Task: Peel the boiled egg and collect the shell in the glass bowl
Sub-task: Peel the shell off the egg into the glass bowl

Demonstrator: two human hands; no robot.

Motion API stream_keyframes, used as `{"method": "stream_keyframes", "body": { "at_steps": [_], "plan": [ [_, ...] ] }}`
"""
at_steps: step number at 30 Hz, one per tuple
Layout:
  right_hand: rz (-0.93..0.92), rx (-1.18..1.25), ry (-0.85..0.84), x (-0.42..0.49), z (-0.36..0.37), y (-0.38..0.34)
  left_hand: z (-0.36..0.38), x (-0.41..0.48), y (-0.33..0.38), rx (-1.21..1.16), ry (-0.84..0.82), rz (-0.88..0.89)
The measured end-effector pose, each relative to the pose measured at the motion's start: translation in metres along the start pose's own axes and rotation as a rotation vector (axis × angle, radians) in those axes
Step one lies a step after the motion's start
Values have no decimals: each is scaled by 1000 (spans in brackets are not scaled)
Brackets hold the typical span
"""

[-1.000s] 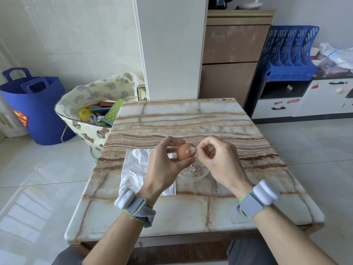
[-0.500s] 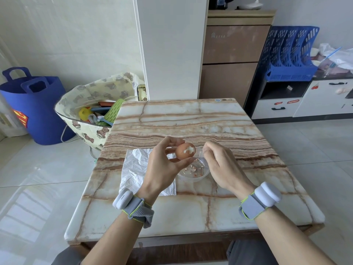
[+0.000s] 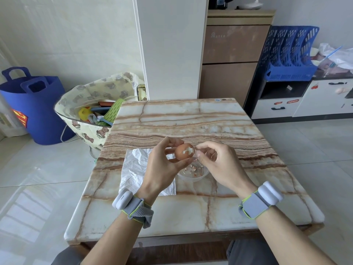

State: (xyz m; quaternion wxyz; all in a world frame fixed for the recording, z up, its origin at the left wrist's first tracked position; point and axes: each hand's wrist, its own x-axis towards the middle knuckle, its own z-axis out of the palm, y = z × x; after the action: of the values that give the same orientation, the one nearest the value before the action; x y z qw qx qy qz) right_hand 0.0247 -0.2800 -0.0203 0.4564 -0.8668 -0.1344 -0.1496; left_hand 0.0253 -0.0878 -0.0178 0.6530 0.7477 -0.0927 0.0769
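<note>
- Back at the egg (image 3: 185, 151) comes the right hand (image 3: 219, 165): half a second ago it was lowered beside the glass bowl (image 3: 193, 172), and now its thumb and forefinger tips touch the egg's right side again.
- That reads as one shell fragment dropped and the next pinch starting; whether the fingertips have already caught a flake is too small to tell.
- Left hand (image 3: 162, 165) grasps the egg from the left and below, holding it in the air over the bowl's far-left rim.
- Only a small white patch shows on the brown shell, so peeling looks to be at an early stage, with most of the shell left.
- A few brown shell bits (image 3: 193, 169) lie in the bowl, which stands on the tabletop (image 3: 191, 119) just right of a crumpled white sheet (image 3: 137, 165).
- Room is generous: the tabletop is bare on the far side and to the right, and its near edge lies well behind the wrists, so falling flakes should land in the bowl or close around it.
</note>
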Motion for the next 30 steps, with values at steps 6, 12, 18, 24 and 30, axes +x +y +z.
{"method": "stream_keyframes", "body": {
  "at_steps": [6,12,18,24,30],
  "plan": [
    [33,182,10,1,3,-3,1,0,0,-8,13,-11],
    [10,180,24,1,8,-3,2,0,-1,2,23,-14],
    [-70,22,68,2,9,-6,2,0,-1,2,31,-16],
    [-105,-59,124,3,9,-8,2,1,0,6,31,-18],
    [-81,-69,132,4,7,-7,2,0,2,-3,29,-33]
  ]
}}
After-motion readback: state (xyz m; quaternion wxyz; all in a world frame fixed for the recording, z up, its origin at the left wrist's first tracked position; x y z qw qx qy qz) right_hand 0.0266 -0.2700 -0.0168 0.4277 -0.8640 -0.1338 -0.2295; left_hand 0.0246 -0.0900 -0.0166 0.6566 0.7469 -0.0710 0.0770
